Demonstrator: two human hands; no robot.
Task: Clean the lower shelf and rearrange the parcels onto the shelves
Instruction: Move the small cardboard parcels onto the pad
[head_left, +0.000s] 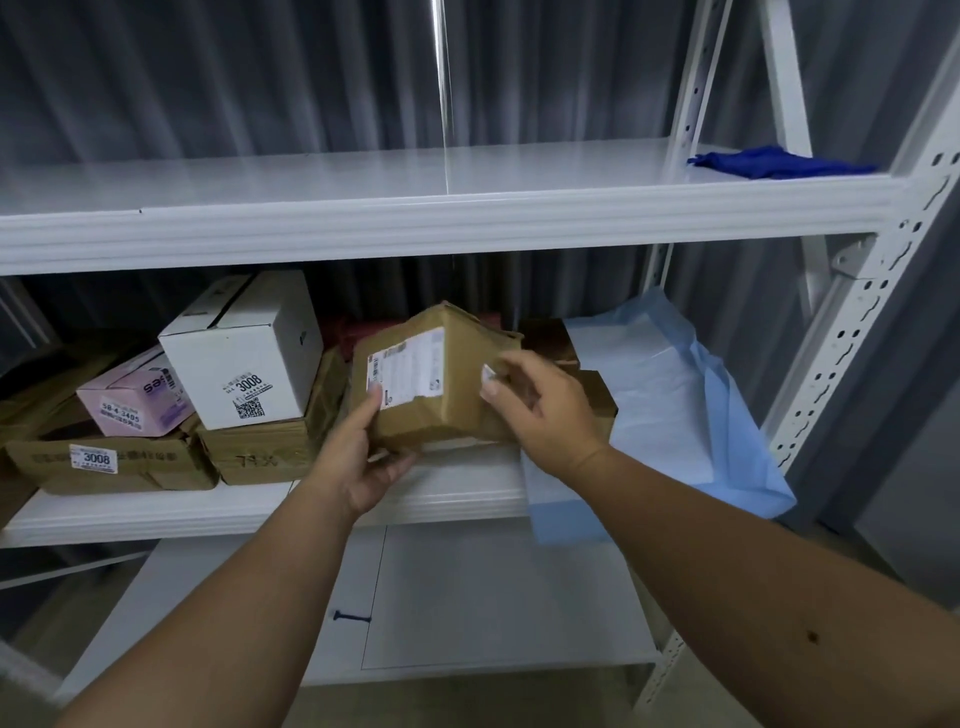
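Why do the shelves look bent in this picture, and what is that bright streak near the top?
Head view: the wide-angle lens bows the upper shelf and slants the right upright. The streak is glare off something upright behind, mirrored in the glossy shelf. The middle shelf's back is in shadow, while the brown parcel and both hands, left and right, are evenly lit and fairly sharp.

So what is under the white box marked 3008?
The white box sits on a brown carton, its left edge overlapping the pink box. Whatever lies behind it is hidden.
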